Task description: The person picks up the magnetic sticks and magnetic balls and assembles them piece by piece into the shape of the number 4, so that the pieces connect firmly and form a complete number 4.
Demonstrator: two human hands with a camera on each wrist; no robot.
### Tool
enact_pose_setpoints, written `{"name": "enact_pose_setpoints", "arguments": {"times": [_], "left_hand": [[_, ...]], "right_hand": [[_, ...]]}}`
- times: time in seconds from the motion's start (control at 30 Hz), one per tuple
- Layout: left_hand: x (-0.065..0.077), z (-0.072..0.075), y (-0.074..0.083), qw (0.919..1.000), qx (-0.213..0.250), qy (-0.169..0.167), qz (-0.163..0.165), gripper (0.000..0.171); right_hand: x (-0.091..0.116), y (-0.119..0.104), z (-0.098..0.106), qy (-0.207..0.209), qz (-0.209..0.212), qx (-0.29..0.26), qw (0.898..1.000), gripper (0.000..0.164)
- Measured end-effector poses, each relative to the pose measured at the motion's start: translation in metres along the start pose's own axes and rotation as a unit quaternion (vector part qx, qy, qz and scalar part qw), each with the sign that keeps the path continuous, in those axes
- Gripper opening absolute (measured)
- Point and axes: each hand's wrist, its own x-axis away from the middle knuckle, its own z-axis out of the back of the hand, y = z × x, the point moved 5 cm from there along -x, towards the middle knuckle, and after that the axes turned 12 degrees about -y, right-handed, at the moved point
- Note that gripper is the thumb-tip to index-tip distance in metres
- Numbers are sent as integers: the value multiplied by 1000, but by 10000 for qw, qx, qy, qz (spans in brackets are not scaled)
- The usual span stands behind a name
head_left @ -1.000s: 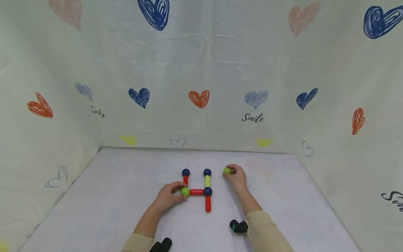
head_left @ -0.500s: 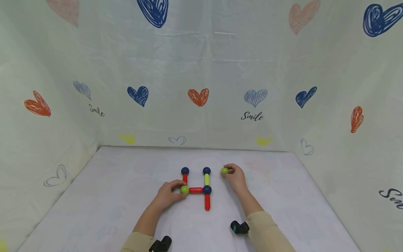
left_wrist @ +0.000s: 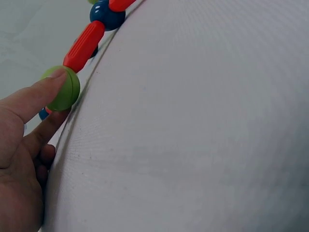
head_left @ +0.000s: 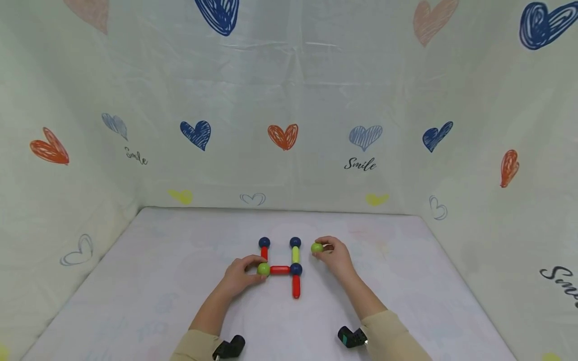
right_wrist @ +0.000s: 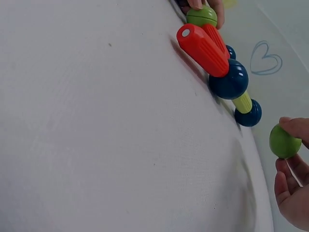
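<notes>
On the table lies a joined shape of magnetic balls and rods. My left hand (head_left: 241, 274) pinches its green ball (head_left: 264, 269) at the left corner between thumb and fingers. From that ball a red rod (head_left: 280, 269) runs right to a blue ball (head_left: 295, 269), and another red rod (head_left: 264, 252) leads to a far blue ball (head_left: 264, 242). A yellow-green rod (head_left: 295, 254) joins the right blue ball to another blue ball (head_left: 295, 242); a red rod (head_left: 296, 287) points toward me with a bare end. My right hand (head_left: 336, 256) pinches a loose green ball (right_wrist: 285, 141), apart from the shape.
The white-covered table (head_left: 406, 301) extends around the shape. Behind it hangs a pale curtain (head_left: 316, 90) printed with hearts. Black wrist devices sit by both sleeves, the left one (head_left: 229, 347) and the right one (head_left: 352, 337).
My right hand has brought the loose green ball leftward, closer to the shape's far right blue ball. The left hand keeps its pinch on the corner ball. The view has shifted slightly.
</notes>
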Motion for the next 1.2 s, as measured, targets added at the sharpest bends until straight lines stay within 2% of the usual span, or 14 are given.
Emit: {"name": "enact_pose_setpoints", "arguments": {"times": [0.37, 0.77, 0.93, 1.2], "left_hand": [[1, 1, 2, 9998, -105, -6, -166, 37], [0, 2, 5, 9994, 273, -47, -215, 39], [-1, 4, 11, 9998, 11, 30, -200, 41], [-3, 4, 32, 9963, -739, 80, -435, 37]], "right_hand": [[18, -10, -3, -189, 248, 229, 9993, 31], [33, -14, -8, -419, 290, 488, 9975, 29], [39, -16, -10, -518, 334, 502, 9968, 28], [51, -15, -16, -736, 325, 481, 9956, 29]]}}
